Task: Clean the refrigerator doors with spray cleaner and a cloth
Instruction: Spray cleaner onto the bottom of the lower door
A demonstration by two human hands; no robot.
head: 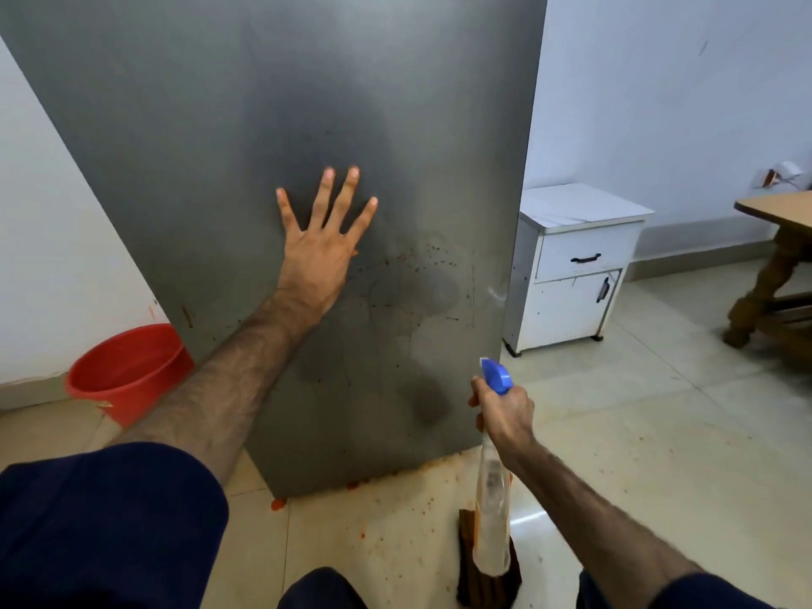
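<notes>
1. Fingers of the left hand are spread flat on the fridge door, holding nothing; right hand grips the spray bottle low, beside the door.
2. Nozzle looks off the brown specks, so spray could miss or wet his palm.
3. No cloth visible; drips may run to the floor.

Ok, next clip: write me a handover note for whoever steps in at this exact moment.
Left hand: open, palm flat on the grey refrigerator door.
Right hand: grips the spray bottle by its blue trigger head, nozzle towards the door.
Done: nothing clearly; brown specks and smudges remain right of the left hand.
Left: spray, then wipe. No cloth clearly in view; a dark brown item sits on the floor under the bottle.
</notes>
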